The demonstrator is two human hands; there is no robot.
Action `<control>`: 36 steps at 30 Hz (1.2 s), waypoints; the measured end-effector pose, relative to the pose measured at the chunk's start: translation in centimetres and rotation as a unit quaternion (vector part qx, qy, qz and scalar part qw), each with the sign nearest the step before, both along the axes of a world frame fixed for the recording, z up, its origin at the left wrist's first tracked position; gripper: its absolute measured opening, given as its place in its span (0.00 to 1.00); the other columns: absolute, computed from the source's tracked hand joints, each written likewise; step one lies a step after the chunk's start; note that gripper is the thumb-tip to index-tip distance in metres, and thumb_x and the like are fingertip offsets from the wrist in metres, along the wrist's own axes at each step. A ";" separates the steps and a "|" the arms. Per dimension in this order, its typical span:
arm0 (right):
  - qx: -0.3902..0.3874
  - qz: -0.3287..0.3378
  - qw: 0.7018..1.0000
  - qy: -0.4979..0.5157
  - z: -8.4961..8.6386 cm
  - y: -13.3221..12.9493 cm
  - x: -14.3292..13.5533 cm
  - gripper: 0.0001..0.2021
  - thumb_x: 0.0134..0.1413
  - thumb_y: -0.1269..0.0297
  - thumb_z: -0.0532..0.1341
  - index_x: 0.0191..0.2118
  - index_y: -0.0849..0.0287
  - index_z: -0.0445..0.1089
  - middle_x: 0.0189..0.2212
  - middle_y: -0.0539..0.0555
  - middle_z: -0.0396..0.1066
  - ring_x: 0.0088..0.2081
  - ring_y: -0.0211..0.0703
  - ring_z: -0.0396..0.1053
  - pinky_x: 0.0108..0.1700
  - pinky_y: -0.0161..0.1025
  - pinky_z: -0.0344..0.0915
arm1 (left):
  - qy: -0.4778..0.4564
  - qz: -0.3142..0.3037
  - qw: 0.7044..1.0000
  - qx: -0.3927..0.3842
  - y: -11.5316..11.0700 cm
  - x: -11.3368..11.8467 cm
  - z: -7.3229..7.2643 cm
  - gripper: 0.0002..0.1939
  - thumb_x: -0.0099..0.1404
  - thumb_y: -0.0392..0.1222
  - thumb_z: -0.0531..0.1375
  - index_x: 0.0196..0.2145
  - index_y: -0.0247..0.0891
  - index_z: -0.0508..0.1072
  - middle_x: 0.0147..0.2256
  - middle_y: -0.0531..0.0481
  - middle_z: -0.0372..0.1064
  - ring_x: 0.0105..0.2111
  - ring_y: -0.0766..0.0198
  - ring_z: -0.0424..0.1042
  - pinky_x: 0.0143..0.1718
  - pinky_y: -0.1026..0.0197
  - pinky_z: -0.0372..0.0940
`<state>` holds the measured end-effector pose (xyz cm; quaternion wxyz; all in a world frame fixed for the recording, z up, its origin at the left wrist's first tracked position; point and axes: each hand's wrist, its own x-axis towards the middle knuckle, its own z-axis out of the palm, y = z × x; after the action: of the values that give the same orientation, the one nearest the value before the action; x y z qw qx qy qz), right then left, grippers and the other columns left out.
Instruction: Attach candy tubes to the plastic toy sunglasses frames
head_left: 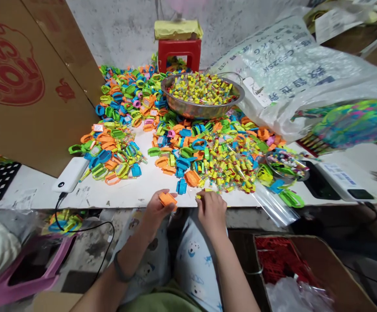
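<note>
My left hand (157, 211) is closed on an orange toy watch (168, 200) at the table's front edge. To its right, my right hand (212, 210) has its fingers curled together beside a small yellow candy piece (198, 196), which shows at the fingertips. A blue toy watch (181, 186) lies on the table between and just beyond the hands. Behind it spreads a heap of orange, blue and green toy watches (183, 162). Many small yellow candy tubes (237, 167) are piled beyond my right hand.
A metal bowl (201, 110) of yellow pieces sits amid the heap, before a red stool (179, 47). A cardboard box (39, 117) and white power bank (69, 175) are left. At right are a small bowl (286, 167), a phone (321, 180) and a large white sack (279, 65).
</note>
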<state>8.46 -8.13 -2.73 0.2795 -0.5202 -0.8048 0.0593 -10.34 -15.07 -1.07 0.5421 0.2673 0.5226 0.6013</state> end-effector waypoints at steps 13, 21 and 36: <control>-0.014 0.063 0.932 0.356 1.4 -0.2 -0.4 0.07 0.63 0.60 0.56 0.40 0.56 0.68 0.41 0.57 0.66 0.46 0.49 0.67 0.49 0.50 0.66 | -0.003 -0.075 0.996 0.047 -0.8 0.2 0.3 0.27 0.63 0.59 0.61 0.52 0.41 0.66 0.47 0.44 0.70 0.37 0.64 0.73 0.38 0.61 0.69; -0.188 0.174 0.906 0.336 3.1 -3.2 -2.5 0.06 0.64 0.61 0.57 0.40 0.55 0.69 0.35 0.53 0.72 0.37 0.43 0.71 0.40 0.40 0.68 | 0.143 -0.039 0.987 0.057 -1.2 0.7 0.3 0.20 0.57 0.55 0.67 0.40 0.38 0.71 0.44 0.42 0.77 0.42 0.56 0.76 0.44 0.55 0.69; -0.176 0.179 0.913 0.322 3.3 -3.8 -3.1 0.03 0.62 0.68 0.57 0.37 0.55 0.66 0.35 0.53 0.72 0.36 0.41 0.71 0.37 0.38 0.68 | 0.406 -0.041 0.903 0.133 -1.4 -0.1 -1.0 0.17 0.66 0.47 0.59 0.51 0.43 0.73 0.47 0.46 0.76 0.48 0.57 0.74 0.53 0.52 0.68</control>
<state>5.39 -11.91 0.62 0.4119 -0.3608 -0.7275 0.4133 -10.41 -16.47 -2.06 0.2663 0.5796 0.6010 0.4816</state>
